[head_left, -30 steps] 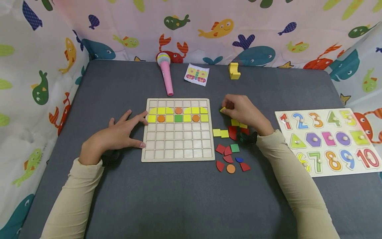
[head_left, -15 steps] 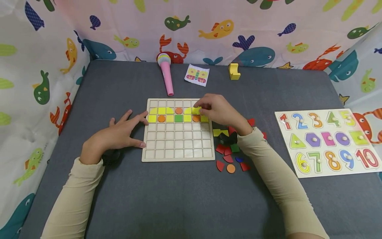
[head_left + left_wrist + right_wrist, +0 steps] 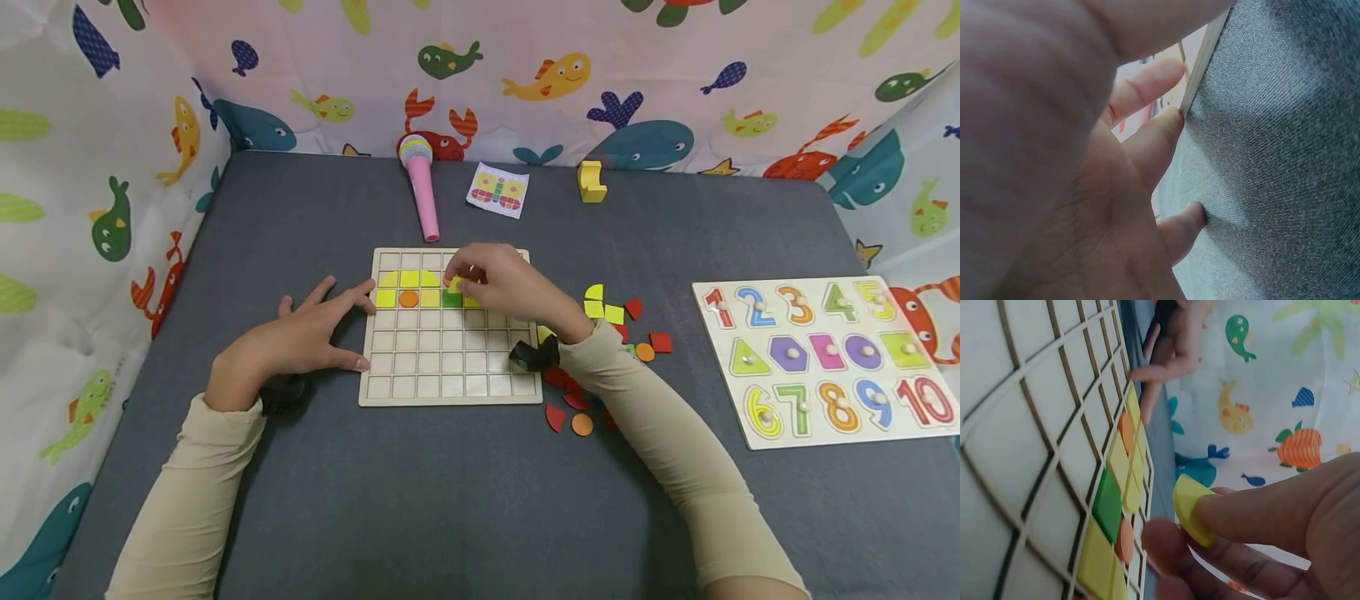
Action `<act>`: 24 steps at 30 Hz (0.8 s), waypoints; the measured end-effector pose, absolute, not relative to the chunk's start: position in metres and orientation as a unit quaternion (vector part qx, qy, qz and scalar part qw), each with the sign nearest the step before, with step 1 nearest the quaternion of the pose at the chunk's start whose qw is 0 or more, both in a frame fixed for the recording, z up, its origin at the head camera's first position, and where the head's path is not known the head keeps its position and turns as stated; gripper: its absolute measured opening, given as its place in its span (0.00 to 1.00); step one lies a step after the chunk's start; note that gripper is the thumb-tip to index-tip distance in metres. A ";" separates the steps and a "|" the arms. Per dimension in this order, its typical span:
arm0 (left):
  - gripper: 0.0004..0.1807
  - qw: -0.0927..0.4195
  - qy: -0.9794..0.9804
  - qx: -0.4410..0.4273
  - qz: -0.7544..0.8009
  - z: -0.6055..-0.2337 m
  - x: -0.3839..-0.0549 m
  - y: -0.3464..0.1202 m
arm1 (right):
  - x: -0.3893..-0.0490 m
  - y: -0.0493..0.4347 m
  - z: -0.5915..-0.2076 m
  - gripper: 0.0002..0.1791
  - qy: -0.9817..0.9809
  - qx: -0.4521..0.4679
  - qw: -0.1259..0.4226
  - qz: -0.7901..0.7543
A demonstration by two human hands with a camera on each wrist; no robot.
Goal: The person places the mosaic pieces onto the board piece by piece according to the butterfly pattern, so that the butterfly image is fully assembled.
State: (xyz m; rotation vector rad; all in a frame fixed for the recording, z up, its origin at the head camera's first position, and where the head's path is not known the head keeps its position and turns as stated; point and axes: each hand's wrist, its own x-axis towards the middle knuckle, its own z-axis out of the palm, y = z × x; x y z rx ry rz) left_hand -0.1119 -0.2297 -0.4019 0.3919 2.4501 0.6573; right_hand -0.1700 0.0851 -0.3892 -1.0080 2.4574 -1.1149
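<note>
A wooden grid board lies on the grey table, its two upper used rows carrying yellow pieces, orange discs and a green square. My left hand is spread at the board's left edge, with fingertips and thumb touching the rim. Over the upper right part of the board, my right hand pinches a yellow quarter-circle piece between thumb and fingers. In the right wrist view the piece is held above the board, apart from it. My right hand hides several pieces at the right end of those rows.
Right of the board lie loose yellow pieces, red pieces and orange discs. A number puzzle is farther right. Behind are a pink toy microphone, a butterfly pattern card and a yellow block.
My right hand has travelled left from the loose pieces to above the board, carrying the yellow quarter-circle piece. The left hand has stayed at the board's edge.
</note>
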 end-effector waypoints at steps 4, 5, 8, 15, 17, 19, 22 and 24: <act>0.57 0.288 0.916 0.143 0.241 -0.401 -0.113 -0.229 | -0.167 0.072 -0.389 0.06 0.843 -0.347 0.135 -0.388; 0.57 0.288 0.916 0.142 0.238 -0.401 -0.113 -0.229 | -0.166 0.069 -0.389 0.05 0.843 -0.347 0.138 -0.387; 0.57 0.294 0.918 0.141 0.228 -0.400 -0.113 -0.228 | -0.163 0.059 -0.390 0.04 0.843 -0.350 0.145 -0.381; 0.57 0.288 0.916 0.147 0.236 -0.398 -0.111 -0.229 | -0.158 0.035 -0.392 0.03 0.837 -0.348 0.162 -0.391; 0.57 0.281 0.916 0.150 0.244 -0.399 -0.111 -0.230 | -0.158 0.029 -0.394 0.02 0.837 -0.343 0.158 -0.395; 0.58 0.276 0.916 0.151 0.250 -0.401 -0.110 -0.230 | -0.157 0.024 -0.396 0.03 0.839 -0.340 0.152 -0.398; 0.59 0.279 0.915 0.152 0.247 -0.399 -0.110 -0.229 | -0.155 0.016 -0.396 0.02 0.841 -0.331 0.148 -0.401; 0.60 0.281 0.917 0.150 0.241 -0.398 -0.110 -0.228 | -0.153 0.012 -0.395 0.02 0.845 -0.326 0.147 -0.398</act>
